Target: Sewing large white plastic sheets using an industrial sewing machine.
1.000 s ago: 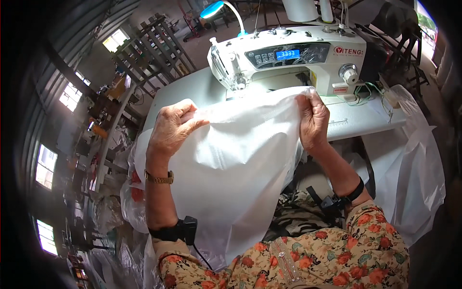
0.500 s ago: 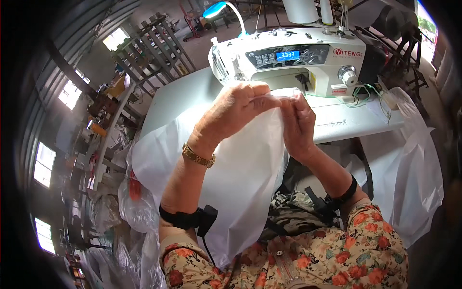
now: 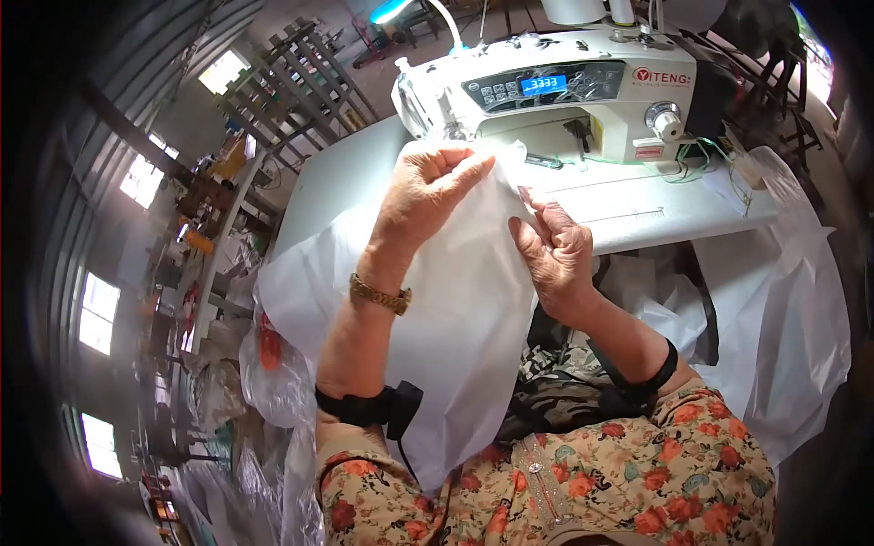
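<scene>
A large sheet of thin white material (image 3: pixel 446 337), film-like or fabric, hangs from the sewing table across my lap. Its upper edge is pinched between the thumb and curled fingers of my left hand (image 3: pixel 432 191), just in front of the sewing machine's needle end. Lower and to the right is my right hand (image 3: pixel 560 259), at the sheet's right edge. Its thumb and forefinger stand apart with a gap between them. The white sewing machine (image 3: pixel 546 91) has a lit blue display, and its needle area is partly hidden behind my left hand.
A lamp (image 3: pixel 391 11) shines over the pale tabletop (image 3: pixel 337 182). Dark small tools (image 3: pixel 544 162) lie under the machine arm. More white sheeting (image 3: pixel 774 318) drapes off the table's right end. Clear plastic bags (image 3: pixel 278 387) hang at left, near a cluttered bench (image 3: pixel 214 246).
My right hand has come away from the left and moved down along the sheet's edge, its thumb and forefinger parting. My left hand keeps its pinch, slightly further left.
</scene>
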### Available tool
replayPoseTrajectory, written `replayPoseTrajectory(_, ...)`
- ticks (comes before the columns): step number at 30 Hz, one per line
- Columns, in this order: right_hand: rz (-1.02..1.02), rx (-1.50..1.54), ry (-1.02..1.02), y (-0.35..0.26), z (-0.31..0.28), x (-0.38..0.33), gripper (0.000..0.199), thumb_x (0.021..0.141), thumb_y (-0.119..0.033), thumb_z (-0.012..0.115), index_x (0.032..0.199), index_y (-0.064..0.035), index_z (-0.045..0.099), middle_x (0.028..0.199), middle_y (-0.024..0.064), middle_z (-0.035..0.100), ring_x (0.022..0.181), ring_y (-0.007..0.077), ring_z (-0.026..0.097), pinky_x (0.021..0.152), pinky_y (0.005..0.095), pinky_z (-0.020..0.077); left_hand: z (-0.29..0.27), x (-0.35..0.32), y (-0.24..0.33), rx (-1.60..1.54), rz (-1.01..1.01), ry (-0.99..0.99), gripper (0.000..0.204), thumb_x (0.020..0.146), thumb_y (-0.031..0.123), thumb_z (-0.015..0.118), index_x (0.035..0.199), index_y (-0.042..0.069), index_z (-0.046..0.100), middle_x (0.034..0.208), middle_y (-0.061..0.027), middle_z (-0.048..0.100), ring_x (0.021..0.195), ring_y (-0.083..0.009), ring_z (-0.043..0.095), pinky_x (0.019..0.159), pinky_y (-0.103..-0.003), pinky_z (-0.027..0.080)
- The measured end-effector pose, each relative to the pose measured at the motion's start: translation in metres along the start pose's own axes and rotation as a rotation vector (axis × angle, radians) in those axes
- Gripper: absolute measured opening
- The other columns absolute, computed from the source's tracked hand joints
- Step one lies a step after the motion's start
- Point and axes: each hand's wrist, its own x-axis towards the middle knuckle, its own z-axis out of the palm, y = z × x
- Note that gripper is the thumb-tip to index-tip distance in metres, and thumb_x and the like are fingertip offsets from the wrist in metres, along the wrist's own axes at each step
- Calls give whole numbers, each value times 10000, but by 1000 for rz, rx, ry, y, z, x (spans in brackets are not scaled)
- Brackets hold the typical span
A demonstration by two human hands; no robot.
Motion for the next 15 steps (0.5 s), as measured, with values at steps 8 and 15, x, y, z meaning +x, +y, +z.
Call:
replayPoseTrajectory(8, -256, -482, -358, 5, -6, 1, 490, 846, -29, 550, 1328, 27, 486, 1071, 275, 612, 819, 384, 620, 744, 394, 507, 4, -21, -36, -53, -113, 110, 228, 900, 202, 635, 856, -17, 679, 734, 38, 614, 651, -30, 483, 613, -199, 419)
replayPoseTrajectory(15, -325, -699, -406, 17, -1, -3, 538, 831, -30, 562, 1358, 9, 461, 879, 211, 629, 726, 364, 608, 694, 405, 497, 2, -23, -45, 124, -167, 103, 284, 894, 265, 628, 866, -14, 668, 734, 48, 591, 690, -65, 479, 629, -240, 418)
